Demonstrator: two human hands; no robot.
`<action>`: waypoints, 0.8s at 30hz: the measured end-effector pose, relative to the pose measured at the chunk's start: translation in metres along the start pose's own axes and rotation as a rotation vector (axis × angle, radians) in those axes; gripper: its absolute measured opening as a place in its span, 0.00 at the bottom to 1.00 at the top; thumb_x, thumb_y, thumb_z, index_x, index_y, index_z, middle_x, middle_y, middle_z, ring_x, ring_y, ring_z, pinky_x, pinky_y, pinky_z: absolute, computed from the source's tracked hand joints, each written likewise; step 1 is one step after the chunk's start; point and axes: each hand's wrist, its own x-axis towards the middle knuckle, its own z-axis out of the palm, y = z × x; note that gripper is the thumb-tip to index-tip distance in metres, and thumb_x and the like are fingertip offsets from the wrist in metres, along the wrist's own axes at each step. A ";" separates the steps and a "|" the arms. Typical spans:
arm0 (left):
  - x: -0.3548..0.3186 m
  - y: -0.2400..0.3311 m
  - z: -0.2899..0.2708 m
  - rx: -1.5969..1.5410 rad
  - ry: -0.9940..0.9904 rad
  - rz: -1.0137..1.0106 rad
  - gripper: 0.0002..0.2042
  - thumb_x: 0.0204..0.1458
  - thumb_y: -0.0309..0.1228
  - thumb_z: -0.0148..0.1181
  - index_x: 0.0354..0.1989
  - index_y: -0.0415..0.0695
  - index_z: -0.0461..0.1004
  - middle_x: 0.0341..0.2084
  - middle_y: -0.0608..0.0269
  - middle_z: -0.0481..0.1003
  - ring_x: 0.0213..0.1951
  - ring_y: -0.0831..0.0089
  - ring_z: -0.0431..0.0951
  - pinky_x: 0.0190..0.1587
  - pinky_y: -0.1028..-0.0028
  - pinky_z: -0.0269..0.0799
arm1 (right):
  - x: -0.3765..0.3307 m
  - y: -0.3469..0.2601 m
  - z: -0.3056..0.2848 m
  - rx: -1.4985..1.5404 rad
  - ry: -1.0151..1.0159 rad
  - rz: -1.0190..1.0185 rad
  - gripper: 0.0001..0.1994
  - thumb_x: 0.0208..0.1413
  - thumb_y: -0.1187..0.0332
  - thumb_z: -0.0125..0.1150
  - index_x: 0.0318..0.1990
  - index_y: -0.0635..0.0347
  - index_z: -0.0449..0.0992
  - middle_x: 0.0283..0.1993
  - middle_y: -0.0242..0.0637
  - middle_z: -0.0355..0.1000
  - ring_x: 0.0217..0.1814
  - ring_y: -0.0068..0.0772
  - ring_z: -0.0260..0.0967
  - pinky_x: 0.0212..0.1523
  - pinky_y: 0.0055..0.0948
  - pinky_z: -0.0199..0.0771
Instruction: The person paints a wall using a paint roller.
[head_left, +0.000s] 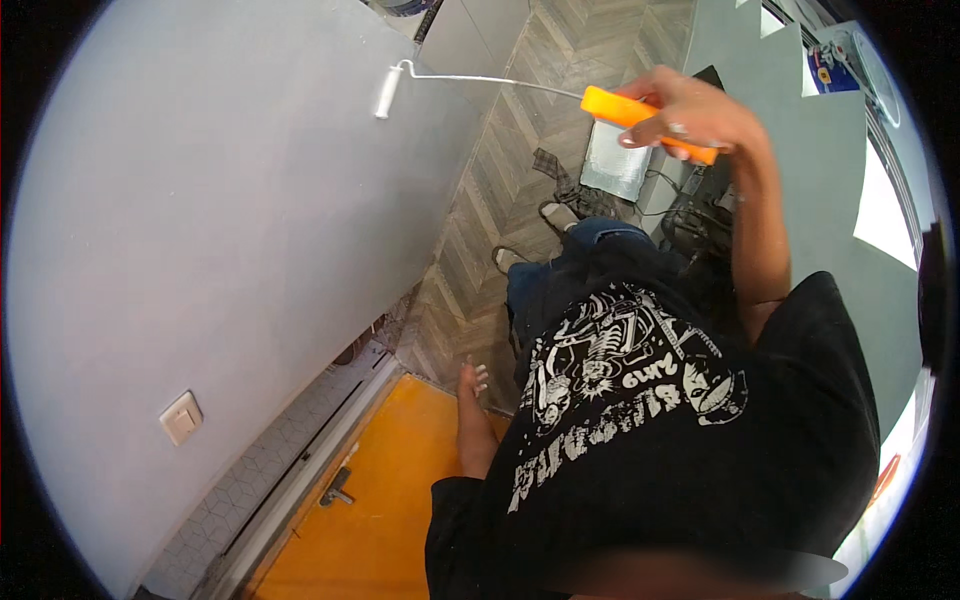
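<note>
My right hand (690, 110) is raised at the upper right, closed around the orange handle of a small paint roller (620, 108). A thin wire arm runs left from the handle to a narrow white roller sleeve (387, 93). That sleeve is at the pale grey wall (250, 200); whether it touches I cannot tell. My left hand (472, 377) hangs low beside my body, in front of the wood-patterned floor. It is empty, fingers loosely apart, with whitish marks on the fingertips.
A shiny silver rectangular tray (615, 160) lies beyond my feet, near dark cloth and cables. An orange door (390, 480) with a dark handle (338, 487) stands at lower left. A light switch (181, 417) is on the wall. Grey surfaces (820, 170) rise at right.
</note>
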 end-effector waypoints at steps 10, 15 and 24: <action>0.006 0.056 -0.012 -0.003 -0.078 0.264 0.36 0.58 0.58 0.43 0.69 0.51 0.44 0.52 0.61 0.71 0.47 0.64 0.74 0.38 0.65 0.70 | 0.063 0.027 0.069 0.105 -0.035 0.053 0.22 0.37 0.69 0.64 0.43 0.73 0.75 0.20 0.31 0.68 0.12 0.19 0.61 0.13 0.21 0.61; -0.010 0.098 -0.027 -0.138 0.032 0.496 0.33 0.58 0.56 0.45 0.66 0.51 0.50 0.49 0.61 0.73 0.45 0.65 0.75 0.37 0.67 0.70 | -0.049 -0.018 0.004 0.032 0.043 0.006 0.21 0.40 0.66 0.66 0.44 0.69 0.76 0.19 0.29 0.66 0.11 0.16 0.59 0.11 0.18 0.58; 0.007 0.073 -0.030 0.143 -0.053 0.133 0.34 0.56 0.59 0.46 0.65 0.51 0.52 0.46 0.62 0.74 0.42 0.65 0.75 0.36 0.62 0.66 | 0.071 0.072 0.082 0.150 -0.015 0.086 0.19 0.42 0.70 0.65 0.44 0.70 0.75 0.18 0.27 0.66 0.13 0.17 0.61 0.11 0.20 0.59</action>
